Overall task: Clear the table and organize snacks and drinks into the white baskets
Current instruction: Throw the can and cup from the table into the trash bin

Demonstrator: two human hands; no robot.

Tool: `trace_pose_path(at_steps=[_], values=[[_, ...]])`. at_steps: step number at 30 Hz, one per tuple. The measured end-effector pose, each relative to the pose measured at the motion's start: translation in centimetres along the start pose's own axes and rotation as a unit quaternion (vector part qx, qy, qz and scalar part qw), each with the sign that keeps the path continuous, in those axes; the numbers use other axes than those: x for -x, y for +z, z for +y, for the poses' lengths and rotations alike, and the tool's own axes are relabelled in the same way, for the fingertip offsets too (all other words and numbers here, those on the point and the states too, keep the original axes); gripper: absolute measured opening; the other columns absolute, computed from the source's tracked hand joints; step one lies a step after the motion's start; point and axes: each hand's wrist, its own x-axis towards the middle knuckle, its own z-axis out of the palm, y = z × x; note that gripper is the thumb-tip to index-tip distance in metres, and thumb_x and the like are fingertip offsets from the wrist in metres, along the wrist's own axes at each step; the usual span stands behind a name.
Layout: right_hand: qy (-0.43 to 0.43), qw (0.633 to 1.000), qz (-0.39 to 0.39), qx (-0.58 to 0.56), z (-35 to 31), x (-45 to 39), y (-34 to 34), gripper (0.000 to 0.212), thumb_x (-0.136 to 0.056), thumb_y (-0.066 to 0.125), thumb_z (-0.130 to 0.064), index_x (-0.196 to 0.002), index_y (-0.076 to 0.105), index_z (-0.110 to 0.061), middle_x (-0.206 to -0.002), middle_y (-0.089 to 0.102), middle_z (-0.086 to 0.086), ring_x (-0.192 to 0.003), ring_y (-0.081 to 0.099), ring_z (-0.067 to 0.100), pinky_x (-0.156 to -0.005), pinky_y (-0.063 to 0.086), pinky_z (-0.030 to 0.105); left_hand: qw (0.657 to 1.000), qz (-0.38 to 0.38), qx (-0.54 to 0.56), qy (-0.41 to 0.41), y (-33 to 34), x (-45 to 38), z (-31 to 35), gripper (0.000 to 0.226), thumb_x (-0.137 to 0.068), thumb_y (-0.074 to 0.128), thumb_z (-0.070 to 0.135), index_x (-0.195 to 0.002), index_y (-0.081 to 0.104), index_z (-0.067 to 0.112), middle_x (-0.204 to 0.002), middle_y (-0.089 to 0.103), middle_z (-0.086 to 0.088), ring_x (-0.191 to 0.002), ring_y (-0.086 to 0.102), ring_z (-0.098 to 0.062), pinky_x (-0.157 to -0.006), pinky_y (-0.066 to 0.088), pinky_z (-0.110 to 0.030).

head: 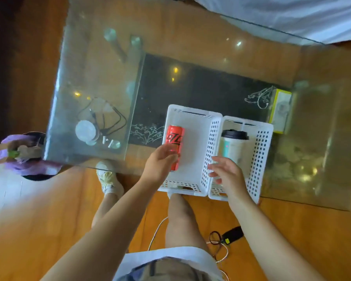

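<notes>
While the left hand (160, 161) is wrapped round the near end of a slim red drink can w/ black lettering (174, 142), gripping it, the can lies on its side along the left wall inside the left white perforated plastic basket (210, 142). Whether the can's weight is already on the basket floor can't be told; fingers cover its near end.

Right hand (224, 172) hovers open, fingers spread, over the near end of the right white perforated plastic basket (261, 151), gripping nothing. It may brush the shared wall btwn the two baskets, not certain. Inside that basket lies a pale mint cup w/ black lid (234, 145), on its side, lid pointing away.

Both baskets sit side by side, touching, at the near edge of the glass-topped bench (211, 33).

Step in hand, as I read it: placing the can, i.e. drinks going into baskets. Next move prob. calls for loosening the left grip so the can settles w/o rolling, then reaching out for what's left. A yellow-and-white box (280, 110) stands just beyond the right basket, on the bench or the shelf under the glass, can't tell which; a black cable w/ white round puck (87, 129) shows well to the left, seemingly under the glass.
</notes>
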Motion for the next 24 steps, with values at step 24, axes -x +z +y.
trace_pose_path(at_steps=[24], values=[[-0.014, 0.992, 0.089, 0.088, 4.5, -11.8, -4.9, 0.095, -0.064, 0.081, -0.029, -0.139, 0.024, -0.023, -0.129, 0.051, 0.007, -0.116, 0.053, 0.029, -0.099, 0.042, 0.055, 0.91, 0.131, -0.394, 0.001, 8.6, -8.7, -3.1, 0.075, -0.086, 0.057, 0.019, -0.145, 0.011, 0.016, -0.141, 0.032, -0.014, -0.13, 0.034, -0.033, -0.106, 0.03, -0.048]])
